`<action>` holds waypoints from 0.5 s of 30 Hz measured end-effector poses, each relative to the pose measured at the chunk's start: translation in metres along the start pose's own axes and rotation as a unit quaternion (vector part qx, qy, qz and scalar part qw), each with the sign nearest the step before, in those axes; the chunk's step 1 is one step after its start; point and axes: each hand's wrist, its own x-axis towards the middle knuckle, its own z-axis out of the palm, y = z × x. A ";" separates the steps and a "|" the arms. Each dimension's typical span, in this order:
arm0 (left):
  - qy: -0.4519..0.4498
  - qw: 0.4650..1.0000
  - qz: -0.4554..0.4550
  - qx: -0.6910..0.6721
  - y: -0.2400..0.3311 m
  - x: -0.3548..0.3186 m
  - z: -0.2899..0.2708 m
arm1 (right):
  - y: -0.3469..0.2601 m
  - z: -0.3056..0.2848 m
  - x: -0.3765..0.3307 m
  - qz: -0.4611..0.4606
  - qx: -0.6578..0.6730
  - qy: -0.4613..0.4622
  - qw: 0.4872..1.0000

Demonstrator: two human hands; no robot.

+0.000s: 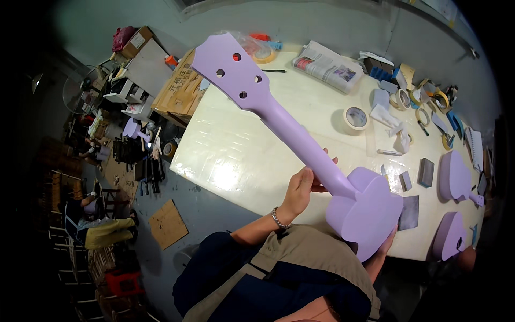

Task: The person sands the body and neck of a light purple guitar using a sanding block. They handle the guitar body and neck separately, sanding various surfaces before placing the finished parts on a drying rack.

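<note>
A lilac-painted ukulele (370, 206) without strings is held up over the near edge of the table, its back toward me. Its headstock, with several tuner holes, points to the upper left. Fingers of my left hand (301, 190) are wrapped round the neck close to the body; a chain bracelet circles that wrist. My right hand (387, 244) supports the body from its lower right side, mostly hidden behind it. Dark sandpaper (409, 212) lies on the table just beyond the body. Two sanding blocks, one grey (426, 172) and one smaller (405, 181), rest near it.
Two more lilac ukulele bodies (454, 174) (449, 236) sit at the table's right. A tape roll (355, 119), a folded newspaper (328, 67) and several more tapes stand farther back on the cream table (230, 145). Cardboard (168, 224) lies on the floor; another person (102, 228) sits at far left.
</note>
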 end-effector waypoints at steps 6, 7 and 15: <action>0.010 0.998 0.057 -0.003 0.001 0.002 -0.002 | 0.001 -0.003 -0.006 0.012 0.003 0.005 1.000; 0.016 0.996 0.083 -0.002 0.000 0.005 -0.002 | -0.001 -0.004 -0.008 0.014 0.003 0.006 1.000; -0.007 0.992 0.083 -0.096 0.025 0.026 -0.006 | 0.004 -0.005 -0.019 0.071 0.001 -0.003 0.997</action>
